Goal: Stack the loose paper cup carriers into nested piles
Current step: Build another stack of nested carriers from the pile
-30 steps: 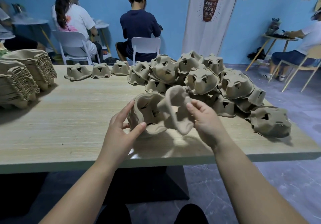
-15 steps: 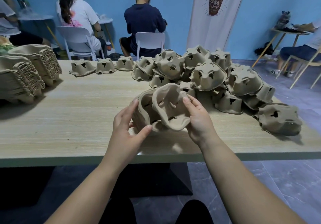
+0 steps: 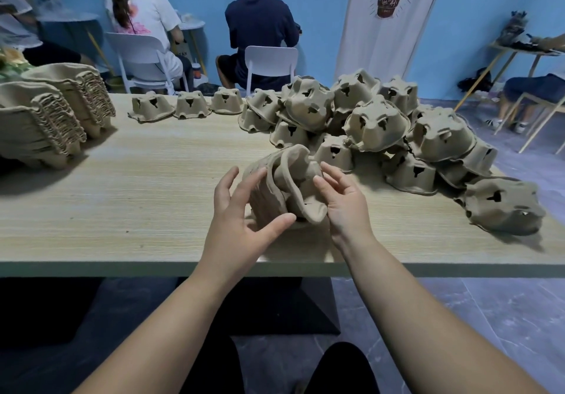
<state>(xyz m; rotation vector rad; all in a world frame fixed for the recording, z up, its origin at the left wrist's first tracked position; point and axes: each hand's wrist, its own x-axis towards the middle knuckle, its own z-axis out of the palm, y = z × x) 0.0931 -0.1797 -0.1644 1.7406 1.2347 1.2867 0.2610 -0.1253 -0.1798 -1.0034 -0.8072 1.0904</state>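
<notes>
All of it is tan moulded pulp. The small nested stack (image 3: 284, 185) lies tipped on its side, its top carrier askew, gripped between my left hand (image 3: 241, 225) and right hand (image 3: 345, 204). From it, the loose carriers (image 3: 379, 124) heap upside down from 12 to 2 o'clock, with a lone carrier (image 3: 504, 207) at 3. A row of three (image 3: 189, 104) sits inverted at 11, and two tall nested piles (image 3: 55, 109) stand at 10.
</notes>
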